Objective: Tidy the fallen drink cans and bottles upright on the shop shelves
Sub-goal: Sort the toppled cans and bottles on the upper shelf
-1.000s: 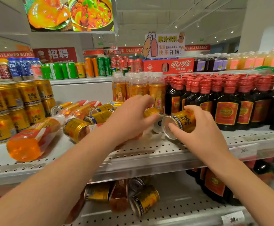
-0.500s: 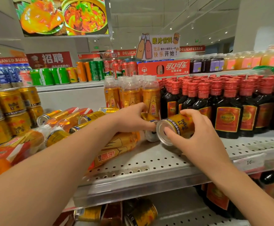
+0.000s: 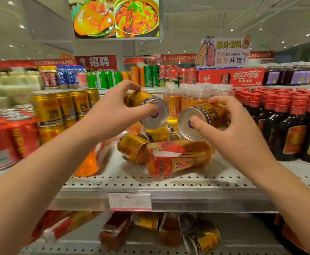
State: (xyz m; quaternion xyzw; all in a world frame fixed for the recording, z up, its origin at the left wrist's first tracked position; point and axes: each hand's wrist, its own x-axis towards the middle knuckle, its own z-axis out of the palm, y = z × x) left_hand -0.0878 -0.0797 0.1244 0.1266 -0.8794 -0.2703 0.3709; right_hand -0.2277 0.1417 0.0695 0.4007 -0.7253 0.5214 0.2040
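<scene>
My left hand (image 3: 113, 113) grips a gold can (image 3: 146, 105) held on its side in the air, its silver bottom facing me. My right hand (image 3: 231, 133) grips a second gold can (image 3: 203, 115) the same way, thumb pressed on its base. Below them on the perforated white shelf (image 3: 168, 183) lie several fallen gold cans (image 3: 132, 146) and a toppled orange tea bottle (image 3: 178, 159). Another orange bottle (image 3: 89, 162) lies further left, partly hidden by my left forearm.
Upright gold cans (image 3: 58, 107) are stacked at left beside red cans (image 3: 1, 144). Dark red-capped bottles (image 3: 288, 126) stand in rows at right, clear-capped tea bottles (image 3: 187, 96) behind. The lower shelf (image 3: 95, 245) holds more fallen cans and bottles. A price tag (image 3: 130, 201) hangs on the shelf edge.
Both hands have lifted their cans up off the shelf and apart from the pile. The camera has shifted left and nearer, so the fallen pile now sits mid-frame.
</scene>
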